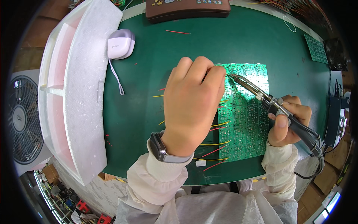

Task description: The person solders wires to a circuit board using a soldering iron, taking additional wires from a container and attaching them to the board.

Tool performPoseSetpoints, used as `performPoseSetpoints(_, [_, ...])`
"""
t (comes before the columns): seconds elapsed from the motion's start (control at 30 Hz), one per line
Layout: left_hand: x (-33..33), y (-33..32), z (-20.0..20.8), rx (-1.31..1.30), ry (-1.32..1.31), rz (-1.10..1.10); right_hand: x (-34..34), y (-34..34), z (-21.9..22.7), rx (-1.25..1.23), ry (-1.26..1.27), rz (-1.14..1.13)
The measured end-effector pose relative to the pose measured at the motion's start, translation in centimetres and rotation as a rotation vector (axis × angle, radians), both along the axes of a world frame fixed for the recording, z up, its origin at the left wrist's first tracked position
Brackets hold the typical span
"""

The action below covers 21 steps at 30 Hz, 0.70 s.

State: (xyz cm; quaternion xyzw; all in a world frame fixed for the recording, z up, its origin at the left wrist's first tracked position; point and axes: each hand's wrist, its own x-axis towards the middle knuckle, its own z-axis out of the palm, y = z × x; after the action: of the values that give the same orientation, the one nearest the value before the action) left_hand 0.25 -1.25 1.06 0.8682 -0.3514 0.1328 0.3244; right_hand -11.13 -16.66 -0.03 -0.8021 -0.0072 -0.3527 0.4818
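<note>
Two hands on this one, so we're working them apart. Our left hand [192,102] rests knuckles-up over the green circuit board panel [244,114], fingertips pinched near its top edge; what they pinch is hidden from us, maybe solder wire. Our right hand [287,121] is clamped round the soldering iron [261,95] like a pen, tip angled down onto the panel's upper-left corner, right by those fingertips. The panel lies flat on the green mat [149,112], with yellow and red wire leads [214,143] sticking out its left side. Containers: the white foam tray [74,93] at left looks empty in its visible compartments. A brown box [186,9] sits up top, lid shut.
</note>
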Motion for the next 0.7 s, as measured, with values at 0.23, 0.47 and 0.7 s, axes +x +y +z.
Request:
performPoseSetpoints(0.23, [-0.02, 0.0, -0.05, -0.007, -0.003, -0.011, -0.05, -0.04, -0.1, 0.018, -0.006, 0.006])
performPoseSetpoints(0.47, [0.15, 0.02, 0.02, -0.022, 0.036, -0.007, -0.01, 0.03, 0.0, 0.032, 0.006, 0.002])
performPoseSetpoints(0.7, [0.19, 0.09, 0.07, -0.027, 0.079, -0.014, -0.05, -0.04, 0.02, 0.015, 0.012, -0.004])
